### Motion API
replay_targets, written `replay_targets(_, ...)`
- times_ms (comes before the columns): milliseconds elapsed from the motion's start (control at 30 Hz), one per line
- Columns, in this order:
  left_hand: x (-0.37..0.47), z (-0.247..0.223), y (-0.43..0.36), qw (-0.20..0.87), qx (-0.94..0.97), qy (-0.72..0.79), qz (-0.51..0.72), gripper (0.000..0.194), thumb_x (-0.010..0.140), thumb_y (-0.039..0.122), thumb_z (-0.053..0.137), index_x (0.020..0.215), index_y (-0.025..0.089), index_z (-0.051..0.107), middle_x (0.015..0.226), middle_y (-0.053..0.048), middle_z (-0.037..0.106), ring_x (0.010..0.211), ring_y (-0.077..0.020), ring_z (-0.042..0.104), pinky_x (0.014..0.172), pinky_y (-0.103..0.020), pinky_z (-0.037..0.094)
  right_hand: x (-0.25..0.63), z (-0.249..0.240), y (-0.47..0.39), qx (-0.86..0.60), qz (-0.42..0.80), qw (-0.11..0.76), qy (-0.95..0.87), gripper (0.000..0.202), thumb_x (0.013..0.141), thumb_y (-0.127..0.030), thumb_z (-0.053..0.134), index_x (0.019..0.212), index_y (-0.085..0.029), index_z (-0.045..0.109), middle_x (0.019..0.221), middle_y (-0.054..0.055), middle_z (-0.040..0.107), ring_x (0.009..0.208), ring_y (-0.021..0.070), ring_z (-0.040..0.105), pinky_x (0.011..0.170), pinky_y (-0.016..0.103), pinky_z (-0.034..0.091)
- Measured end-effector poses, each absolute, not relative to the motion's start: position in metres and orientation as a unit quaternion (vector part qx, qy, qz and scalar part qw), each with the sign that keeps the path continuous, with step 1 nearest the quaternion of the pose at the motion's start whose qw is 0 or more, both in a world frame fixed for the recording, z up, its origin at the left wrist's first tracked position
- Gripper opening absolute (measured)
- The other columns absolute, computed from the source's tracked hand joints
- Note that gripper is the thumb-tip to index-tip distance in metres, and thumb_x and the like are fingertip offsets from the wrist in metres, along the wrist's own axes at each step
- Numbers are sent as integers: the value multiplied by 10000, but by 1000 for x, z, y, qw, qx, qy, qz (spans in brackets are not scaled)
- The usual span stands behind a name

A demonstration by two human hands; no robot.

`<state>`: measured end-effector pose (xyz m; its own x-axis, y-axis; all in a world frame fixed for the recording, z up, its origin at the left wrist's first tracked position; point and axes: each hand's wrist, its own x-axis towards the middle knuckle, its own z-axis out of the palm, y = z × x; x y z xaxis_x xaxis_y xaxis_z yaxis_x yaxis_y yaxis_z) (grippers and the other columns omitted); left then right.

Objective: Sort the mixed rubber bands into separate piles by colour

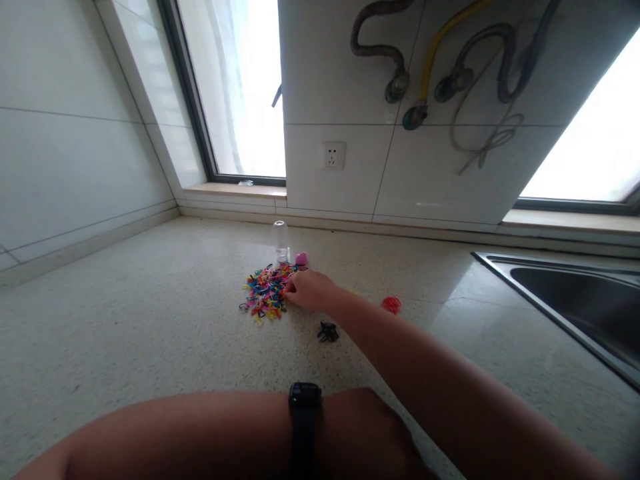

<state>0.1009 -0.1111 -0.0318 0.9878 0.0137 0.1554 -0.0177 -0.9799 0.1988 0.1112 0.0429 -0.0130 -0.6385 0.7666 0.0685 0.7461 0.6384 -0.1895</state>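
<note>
A mixed heap of small colourful rubber bands (265,291) lies on the speckled countertop (165,333). At the heap's right edge is my right hand (311,291), its fingertips pinched together; what they hold, if anything, is too small to make out. A little pile of black rubber bands (328,332) sits below my right wrist, and a pile of red rubber bands (391,305) lies beyond the forearm. Behind the heap stand a clear bottle (281,241) and a pink cap (301,259). My left hand (373,430) rests near the bottom edge, its fingers hidden from view.
A steel sink (575,293) is set into the counter at the right. A black watch (305,397) is on my left wrist. The tiled back wall carries a socket (333,155) and several hoses with valves (415,115). A window (235,93) stands behind at the left.
</note>
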Motion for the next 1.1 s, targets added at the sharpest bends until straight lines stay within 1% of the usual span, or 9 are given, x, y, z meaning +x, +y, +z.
replay_targets(100, 101, -34, -111, 99, 992, 4, 79, 206, 966, 311, 508, 1072, 218, 658, 864, 29, 710, 754, -151, 622, 567, -285, 447, 112, -14, 44, -410, 96, 102, -901, 215, 852, -305, 588, 907, -202, 768, 919, 68, 765, 824, 199, 681, 628, 253, 410)
replay_targets(200, 101, -38, -110, 101, 990, 2, 94, 240, 957, 297, 518, 1144, 226, 650, 878, 29, 712, 773, -157, 628, 556, -288, 448, 115, -15, 46, -386, 150, 134, -900, 182, 855, -274, 611, 873, -166, 756, 859, 61, 756, 755, 155, 654, 627, 235, 400)
replay_targets(300, 101, -41, -110, 104, 989, -5, 110, 235, 971, 296, 492, 1111, 207, 659, 868, 14, 711, 767, -160, 628, 560, -292, 451, 117, -15, 48, -370, 202, 168, -891, 161, 858, -248, 630, 850, -135, 746, 791, 43, 729, 700, 123, 616, 628, 221, 396)
replay_targets(433, 101, -45, -109, 114, 986, -12, 125, 291, 1002, 372, 431, 1055, 195, 656, 867, 0, 709, 760, -161, 625, 584, -293, 467, 121, -13, 50, -364, 264, 199, -871, 152, 859, -236, 638, 821, -116, 725, 728, 17, 682, 655, 102, 572, 602, 213, 390)
replay_targets(600, 100, -46, -108, 123, 987, -10, 100, 328, 1018, 405, 370, 1091, 215, 627, 826, 4, 698, 767, -158, 637, 579, -283, 469, 137, -1, 46, -364, 393, 219, -816, 153, 895, -256, 593, 854, -124, 659, 746, 20, 693, 539, 69, 536, 491, 180, 400)
replay_targets(700, 100, -44, -107, 124, 988, -14, 87, 327, 1020, 388, 354, 1121, 216, 613, 830, 7, 698, 754, -152, 634, 568, -280, 459, 158, 9, 41, -350, 448, 253, -783, 138, 896, -269, 580, 868, -140, 620, 777, 44, 716, 549, 78, 560, 437, 164, 404)
replay_targets(867, 100, -40, -108, 119, 989, -7, 91, 230, 997, 344, 412, 1011, 223, 607, 801, 22, 682, 734, -141, 615, 534, -273, 417, 211, 19, 28, -373, 459, 333, -734, 167, 822, -313, 654, 850, -153, 616, 789, 50, 705, 585, 88, 585, 448, 172, 447)
replay_targets(967, 101, -43, -108, 115, 989, -4, 95, 227, 997, 358, 407, 963, 229, 591, 740, 22, 650, 716, -144, 604, 513, -273, 388, 243, 19, 17, -397, 453, 368, -708, 197, 785, -334, 686, 853, -157, 633, 779, 48, 699, 595, 101, 602, 455, 192, 462)
replay_targets(1100, 100, -51, -106, 133, 984, -12, 116, 221, 991, 382, 411, 971, 243, 582, 723, 19, 633, 684, -150, 588, 517, -278, 385, 274, 10, 6, -426, 449, 411, -669, 236, 774, -369, 704, 887, -166, 663, 798, 61, 714, 574, 108, 604, 452, 216, 460)
